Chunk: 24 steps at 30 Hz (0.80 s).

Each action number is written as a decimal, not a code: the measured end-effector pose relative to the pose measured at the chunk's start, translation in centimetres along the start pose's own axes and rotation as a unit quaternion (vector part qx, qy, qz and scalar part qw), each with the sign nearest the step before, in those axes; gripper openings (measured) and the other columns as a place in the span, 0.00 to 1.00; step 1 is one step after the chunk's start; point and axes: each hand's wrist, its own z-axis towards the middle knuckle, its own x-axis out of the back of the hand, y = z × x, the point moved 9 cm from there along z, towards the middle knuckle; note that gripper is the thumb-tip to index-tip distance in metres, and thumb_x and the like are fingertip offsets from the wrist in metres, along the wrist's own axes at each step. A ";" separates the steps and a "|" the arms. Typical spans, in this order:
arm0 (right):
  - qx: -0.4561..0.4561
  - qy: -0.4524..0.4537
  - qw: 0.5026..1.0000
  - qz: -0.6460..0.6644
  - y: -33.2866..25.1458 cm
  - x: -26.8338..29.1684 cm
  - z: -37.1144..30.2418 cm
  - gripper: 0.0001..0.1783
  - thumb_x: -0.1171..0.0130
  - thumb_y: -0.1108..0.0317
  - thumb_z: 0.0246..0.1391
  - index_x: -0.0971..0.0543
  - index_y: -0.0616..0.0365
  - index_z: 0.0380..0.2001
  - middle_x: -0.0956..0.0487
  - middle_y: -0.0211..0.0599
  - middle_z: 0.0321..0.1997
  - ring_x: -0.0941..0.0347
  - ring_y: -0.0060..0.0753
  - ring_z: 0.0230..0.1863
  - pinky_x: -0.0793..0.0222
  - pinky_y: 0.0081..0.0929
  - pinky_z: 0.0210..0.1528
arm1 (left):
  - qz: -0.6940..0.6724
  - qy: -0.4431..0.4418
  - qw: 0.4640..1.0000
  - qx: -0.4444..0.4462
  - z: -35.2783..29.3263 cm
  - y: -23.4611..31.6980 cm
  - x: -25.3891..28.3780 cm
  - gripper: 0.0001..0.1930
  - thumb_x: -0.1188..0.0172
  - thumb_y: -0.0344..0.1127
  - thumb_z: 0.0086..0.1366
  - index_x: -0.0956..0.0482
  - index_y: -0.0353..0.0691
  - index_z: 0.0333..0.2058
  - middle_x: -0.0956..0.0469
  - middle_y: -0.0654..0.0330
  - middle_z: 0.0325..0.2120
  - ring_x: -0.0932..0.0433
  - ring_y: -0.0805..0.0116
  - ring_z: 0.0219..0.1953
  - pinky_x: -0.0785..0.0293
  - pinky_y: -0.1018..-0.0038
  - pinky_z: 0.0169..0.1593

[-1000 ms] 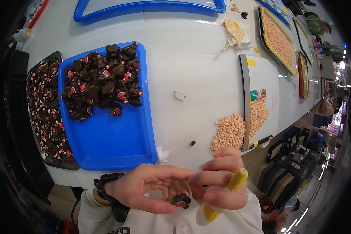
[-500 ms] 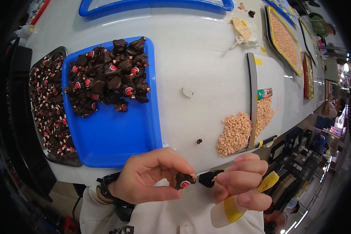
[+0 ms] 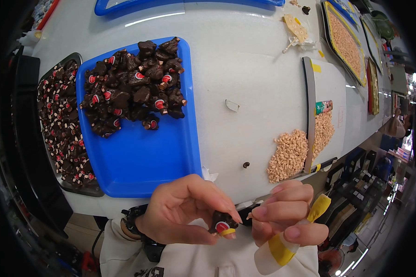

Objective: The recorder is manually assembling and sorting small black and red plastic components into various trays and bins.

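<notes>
Low in the head view, my left hand (image 3: 180, 213) pinches a small dark brown figure (image 3: 221, 222) between thumb and forefinger. A round red-and-white badge and a short yellow strip show on it. Just to its right, my right hand (image 3: 286, 210) is closed, with a small pale piece (image 3: 250, 215) at its fingertips. The same hand also grips a white object with yellow bands (image 3: 280, 249), whose kind I cannot make out. The hands are close but apart. Beyond my left hand lies a blue tray (image 3: 148, 171) with many similar dark figures (image 3: 134, 87) in its far half.
A dark metal tray (image 3: 65, 134) of figures stands left of the blue one. On the right are a heap of small beige pieces (image 3: 289, 154) by a raised grey strip (image 3: 308, 101), and a tray of beige pieces (image 3: 346, 46). A dark bit (image 3: 246, 165) lies mid-table.
The figure in my left hand has turned slightly, and a yellow strip now shows below its badge. Both hands keep their hold. The whole view has shifted a little.
</notes>
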 end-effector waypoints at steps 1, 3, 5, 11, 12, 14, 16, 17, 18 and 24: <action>0.000 0.000 1.000 0.001 -0.1 0.0 0.0 0.29 0.40 0.78 0.39 0.45 0.45 0.39 0.24 0.29 0.28 0.39 0.28 0.28 0.38 0.27 0.36 | -0.012 -0.002 1.000 0.002 0.0 0.0 0.0 0.21 0.39 0.17 0.52 0.35 0.31 0.45 0.29 0.43 0.43 0.25 0.62 0.45 0.24 0.72 0.44; -0.012 0.000 1.000 0.004 0.0 -0.1 0.0 0.29 0.39 0.78 0.39 0.45 0.44 0.39 0.24 0.29 0.28 0.38 0.28 0.28 0.38 0.26 0.36 | -0.018 -0.002 1.000 0.003 -0.1 -0.1 0.0 0.22 0.39 0.17 0.52 0.35 0.31 0.45 0.29 0.43 0.43 0.25 0.62 0.45 0.24 0.72 0.44; -0.020 -0.012 1.000 0.003 -0.1 0.0 0.1 0.29 0.39 0.78 0.40 0.45 0.44 0.39 0.24 0.29 0.28 0.38 0.28 0.28 0.38 0.26 0.35 | -0.025 -0.003 1.000 0.004 -0.1 -0.1 0.0 0.22 0.39 0.18 0.53 0.35 0.31 0.45 0.28 0.43 0.43 0.25 0.62 0.45 0.24 0.73 0.45; 0.026 0.021 0.999 -0.001 0.0 0.4 -1.3 0.29 0.38 0.77 0.40 0.45 0.44 0.38 0.24 0.28 0.28 0.39 0.26 0.27 0.39 0.23 0.33 | -0.030 0.002 0.999 0.022 -0.3 -0.2 0.1 0.20 0.39 0.18 0.53 0.34 0.30 0.45 0.28 0.42 0.43 0.24 0.60 0.45 0.24 0.72 0.44; 0.024 0.027 0.999 0.001 -0.1 0.6 -1.3 0.29 0.38 0.77 0.40 0.45 0.44 0.38 0.24 0.28 0.28 0.39 0.25 0.27 0.40 0.22 0.32 | -0.032 -0.001 0.999 0.029 -0.2 -0.3 0.0 0.20 0.39 0.18 0.53 0.34 0.30 0.45 0.27 0.42 0.42 0.25 0.60 0.46 0.24 0.72 0.44; 0.007 0.014 1.000 -0.002 -0.4 0.7 -1.1 0.29 0.38 0.77 0.40 0.45 0.44 0.38 0.24 0.28 0.27 0.39 0.25 0.27 0.40 0.22 0.32 | -0.035 -0.002 0.999 0.035 -0.2 -0.2 -0.3 0.20 0.39 0.18 0.54 0.33 0.29 0.45 0.27 0.42 0.42 0.25 0.59 0.46 0.24 0.72 0.44; -0.010 0.000 1.000 -0.004 -0.2 0.6 -1.0 0.29 0.38 0.78 0.40 0.45 0.44 0.39 0.24 0.27 0.27 0.39 0.25 0.26 0.40 0.22 0.32 | -0.030 0.001 0.999 0.037 -0.2 -0.2 -0.4 0.20 0.39 0.18 0.54 0.33 0.29 0.46 0.27 0.42 0.42 0.25 0.58 0.46 0.24 0.71 0.45; -0.004 0.001 1.000 0.001 -0.3 0.7 -1.0 0.29 0.38 0.78 0.40 0.45 0.44 0.39 0.24 0.28 0.27 0.39 0.25 0.26 0.40 0.22 0.32 | -0.030 0.001 0.999 0.037 -0.2 -0.2 -0.4 0.20 0.39 0.18 0.54 0.33 0.29 0.46 0.27 0.42 0.42 0.25 0.58 0.46 0.24 0.71 0.45; 0.003 0.001 1.000 0.006 -0.3 0.7 -0.9 0.29 0.38 0.78 0.40 0.44 0.45 0.39 0.24 0.29 0.27 0.39 0.26 0.25 0.39 0.23 0.32 | -0.028 0.000 0.999 0.036 -0.2 -0.2 -0.4 0.20 0.39 0.18 0.53 0.33 0.28 0.46 0.27 0.42 0.42 0.25 0.58 0.46 0.24 0.71 0.45; -0.050 -0.023 0.998 0.013 1.2 0.6 0.5 0.29 0.34 0.84 0.32 0.35 0.48 0.37 0.20 0.37 0.31 0.34 0.30 0.24 0.38 0.22 0.30 | -0.014 -0.004 1.000 0.024 -0.1 0.0 -0.2 0.20 0.40 0.17 0.53 0.32 0.28 0.46 0.28 0.42 0.42 0.26 0.58 0.47 0.24 0.71 0.44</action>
